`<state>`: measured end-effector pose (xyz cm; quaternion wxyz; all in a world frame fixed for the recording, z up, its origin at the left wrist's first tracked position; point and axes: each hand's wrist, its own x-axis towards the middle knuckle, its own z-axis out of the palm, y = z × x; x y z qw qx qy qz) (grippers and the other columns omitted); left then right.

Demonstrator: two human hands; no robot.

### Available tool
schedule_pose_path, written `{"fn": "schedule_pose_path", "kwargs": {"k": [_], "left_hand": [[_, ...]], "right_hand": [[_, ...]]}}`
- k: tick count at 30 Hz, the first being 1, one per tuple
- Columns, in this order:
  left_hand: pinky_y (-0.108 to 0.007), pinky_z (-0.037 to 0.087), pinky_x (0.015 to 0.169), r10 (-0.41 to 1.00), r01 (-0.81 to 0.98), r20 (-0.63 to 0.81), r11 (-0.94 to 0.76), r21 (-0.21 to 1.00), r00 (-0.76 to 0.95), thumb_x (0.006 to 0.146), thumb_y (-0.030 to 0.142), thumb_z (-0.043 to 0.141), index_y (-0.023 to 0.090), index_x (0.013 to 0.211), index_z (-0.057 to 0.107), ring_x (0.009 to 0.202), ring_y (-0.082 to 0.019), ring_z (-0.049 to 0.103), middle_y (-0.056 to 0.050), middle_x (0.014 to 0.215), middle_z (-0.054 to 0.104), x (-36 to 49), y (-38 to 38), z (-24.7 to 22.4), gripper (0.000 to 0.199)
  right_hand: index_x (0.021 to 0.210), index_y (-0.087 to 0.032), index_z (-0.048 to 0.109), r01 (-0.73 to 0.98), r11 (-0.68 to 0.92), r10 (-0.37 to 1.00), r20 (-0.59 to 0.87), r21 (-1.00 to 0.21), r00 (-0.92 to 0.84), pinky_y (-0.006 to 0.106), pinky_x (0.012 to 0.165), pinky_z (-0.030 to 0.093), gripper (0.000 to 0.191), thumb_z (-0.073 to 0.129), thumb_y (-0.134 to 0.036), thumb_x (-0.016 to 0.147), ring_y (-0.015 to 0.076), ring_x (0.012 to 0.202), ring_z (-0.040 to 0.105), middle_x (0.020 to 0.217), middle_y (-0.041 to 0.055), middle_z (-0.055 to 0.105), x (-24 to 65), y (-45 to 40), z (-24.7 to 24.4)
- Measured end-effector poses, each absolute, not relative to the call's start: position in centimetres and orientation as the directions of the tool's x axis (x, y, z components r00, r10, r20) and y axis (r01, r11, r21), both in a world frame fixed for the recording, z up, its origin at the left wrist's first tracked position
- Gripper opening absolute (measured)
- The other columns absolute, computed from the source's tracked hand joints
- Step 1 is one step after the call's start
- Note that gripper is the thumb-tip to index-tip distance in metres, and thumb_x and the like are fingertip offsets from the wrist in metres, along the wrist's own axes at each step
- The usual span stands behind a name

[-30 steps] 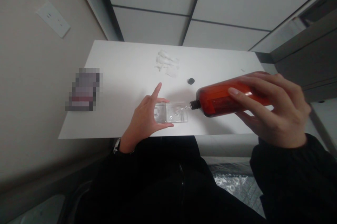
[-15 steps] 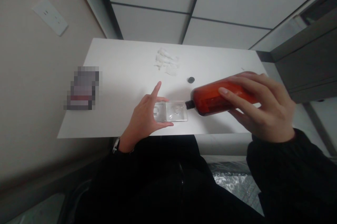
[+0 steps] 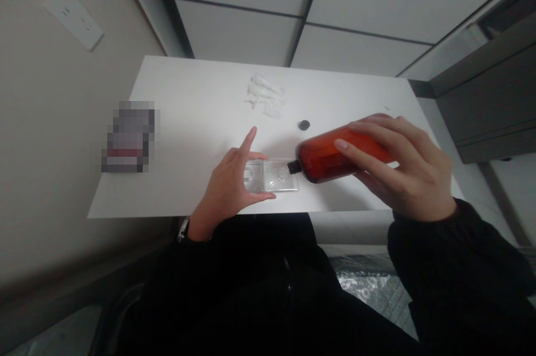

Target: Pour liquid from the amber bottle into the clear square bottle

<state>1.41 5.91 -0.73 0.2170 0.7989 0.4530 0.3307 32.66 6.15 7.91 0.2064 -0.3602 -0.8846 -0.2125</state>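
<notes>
My right hand [image 3: 412, 169] is wrapped round an amber bottle [image 3: 335, 155], tipped with its uncapped black neck pointing left. The bottle's mouth is over the right half of a clear plastic case [image 3: 282, 183], which lies opened out flat on the table. Each half of the case shows a round raised shape in its middle. My left hand [image 3: 226, 180] steadies the case at its left half, thumb along the near edge and a finger along the far edge, with the index finger raised. Whether liquid leaves the bottle I cannot tell.
The white table [image 3: 184, 116] holds a black cap [image 3: 304, 125] beyond the bottle and crumpled whitish tissue [image 3: 264, 96] farther back. A blurred-out grey object [image 3: 128, 138] is at the left edge. A wall with a socket plate [image 3: 75, 18] rises on the left.
The bottle in my right hand has moved slightly left, bringing its mouth farther over the case's right half. My left hand and the case have stayed nearly still.
</notes>
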Motion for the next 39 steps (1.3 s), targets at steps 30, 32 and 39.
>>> {"fn": "schedule_pose_path", "kwargs": {"k": [30,32,39], "left_hand": [[-0.046,0.056,0.099,0.864,0.573,0.337,-0.502,0.648,0.375,0.060,0.039,0.102,0.031,0.169,0.004,0.119,-0.032,0.066,-0.009,0.128,0.074,1.4,6.0,-0.7,0.147],[-0.046,0.056,0.100,0.865,0.573,0.335,-0.499,0.650,0.373,0.061,0.040,0.102,0.031,0.169,0.004,0.120,-0.032,0.066,-0.009,0.129,0.074,1.4,6.0,-0.8,0.146],[-0.046,0.056,0.099,0.870,0.569,0.324,-0.489,0.662,0.370,0.059,0.042,0.102,0.031,0.169,0.005,0.120,-0.033,0.066,-0.009,0.128,0.074,1.4,6.0,-0.8,0.147]], "right_hand": [[0.167,-0.045,0.024,0.688,0.670,0.552,0.432,0.279,-0.713,0.054,0.109,0.059,0.094,0.066,-0.003,0.095,0.0318,0.127,0.070,0.146,0.0061,0.069,31.7,6.3,9.4],[0.167,-0.042,0.027,0.681,0.680,0.552,0.421,0.274,-0.720,0.053,0.110,0.058,0.091,0.066,-0.002,0.094,0.0318,0.129,0.069,0.146,0.0071,0.068,31.7,6.4,9.5],[0.163,-0.039,0.038,0.647,0.706,0.512,0.425,0.287,-0.747,0.054,0.108,0.059,0.081,0.063,-0.002,0.095,0.0304,0.129,0.067,0.146,0.0058,0.067,31.6,6.7,9.5]]}}
